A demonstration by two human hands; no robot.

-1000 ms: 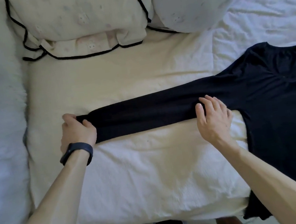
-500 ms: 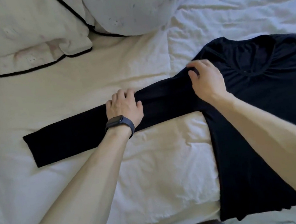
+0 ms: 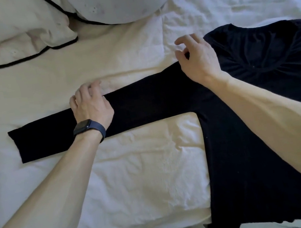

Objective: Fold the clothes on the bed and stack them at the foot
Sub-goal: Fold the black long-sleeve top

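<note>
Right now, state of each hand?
Left hand: on sleeve, fingers curled at its far edge; grip cannot be told.
Right hand: loosely curled over shirt shoulder, holding nothing.

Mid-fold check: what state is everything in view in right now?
Shirt: flat on the bed, unfolded.
Sleeve: stretched straight out sideways, flat.
Left hand: rests on the sleeve, fingers curled at its far edge, blurred; grip unclear.
Right hand: where sleeve meets shirt, fingers loosely curled, nothing visibly held.
Pillows: lying beyond the shirt.
Watch: strapped on the left wrist.
</note>
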